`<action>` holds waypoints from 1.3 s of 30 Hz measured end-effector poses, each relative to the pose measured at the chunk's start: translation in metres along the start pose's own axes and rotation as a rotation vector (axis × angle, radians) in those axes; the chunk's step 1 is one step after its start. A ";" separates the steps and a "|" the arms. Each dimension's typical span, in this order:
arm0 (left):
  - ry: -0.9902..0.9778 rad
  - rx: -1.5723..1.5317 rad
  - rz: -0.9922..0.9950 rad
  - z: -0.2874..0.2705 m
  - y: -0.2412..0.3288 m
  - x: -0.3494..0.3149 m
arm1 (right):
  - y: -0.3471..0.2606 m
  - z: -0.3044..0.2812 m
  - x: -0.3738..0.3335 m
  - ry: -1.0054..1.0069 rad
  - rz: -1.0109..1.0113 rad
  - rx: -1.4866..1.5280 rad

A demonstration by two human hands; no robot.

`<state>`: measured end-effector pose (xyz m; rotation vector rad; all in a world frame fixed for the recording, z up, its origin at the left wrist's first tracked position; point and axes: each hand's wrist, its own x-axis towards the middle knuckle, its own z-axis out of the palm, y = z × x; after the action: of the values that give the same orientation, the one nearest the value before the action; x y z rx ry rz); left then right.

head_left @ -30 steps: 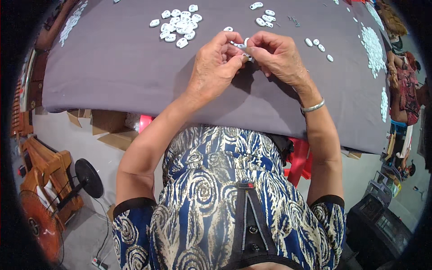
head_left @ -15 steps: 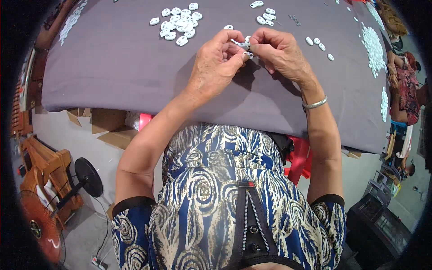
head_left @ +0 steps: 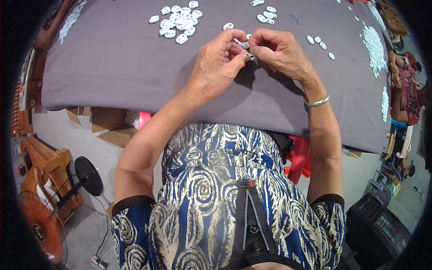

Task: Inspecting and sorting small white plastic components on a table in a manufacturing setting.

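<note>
Pile of pieces (head_left: pixel 182 20) on table (head_left: pixel 121 67)

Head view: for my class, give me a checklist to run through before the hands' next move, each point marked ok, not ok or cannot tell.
1. White piece held: ok, at the left hand's thumb tip.
2. Right hand in place: ok, fingertips close to the left hand's.
3. Right hand's grip: cannot tell, its fingers hide whatever they may pinch.
4. Grey pins gathered in a container: not ok, loose on the cloth.
5. Bracelet clear of the pieces: ok, on the right wrist.
</note>
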<state>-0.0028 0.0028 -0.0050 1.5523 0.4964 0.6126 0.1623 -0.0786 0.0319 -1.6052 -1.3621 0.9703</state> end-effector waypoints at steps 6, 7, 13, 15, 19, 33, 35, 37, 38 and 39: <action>-0.003 0.120 0.031 0.000 0.002 -0.002 | 0.000 -0.001 -0.001 -0.014 0.012 -0.073; -0.004 0.158 0.056 0.001 0.002 -0.002 | 0.000 -0.001 0.000 -0.010 0.000 -0.080; 0.084 0.158 0.041 0.006 0.002 -0.002 | 0.002 0.001 0.001 0.012 -0.036 -0.116; 0.096 0.157 0.052 0.007 0.003 -0.003 | 0.002 0.001 0.000 0.003 -0.021 -0.114; 0.098 0.160 0.078 0.008 0.002 -0.005 | 0.001 0.001 -0.001 -0.004 -0.031 -0.118; 0.103 0.097 0.017 0.002 0.007 -0.001 | -0.009 -0.010 -0.005 0.043 0.065 0.053; 0.117 0.095 0.036 0.001 0.008 0.000 | -0.010 -0.013 -0.007 0.009 0.098 -0.057; 0.115 0.058 0.047 0.000 0.009 0.000 | -0.006 -0.006 -0.007 -0.013 0.034 0.016; 0.118 0.062 0.053 0.000 0.010 -0.001 | -0.004 -0.004 -0.006 -0.018 0.014 -0.015; 0.116 0.078 0.050 0.000 0.010 -0.001 | -0.002 -0.001 -0.005 -0.017 0.015 -0.050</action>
<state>-0.0044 0.0017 0.0048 1.6131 0.5769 0.7321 0.1624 -0.0837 0.0343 -1.6499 -1.3981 0.9674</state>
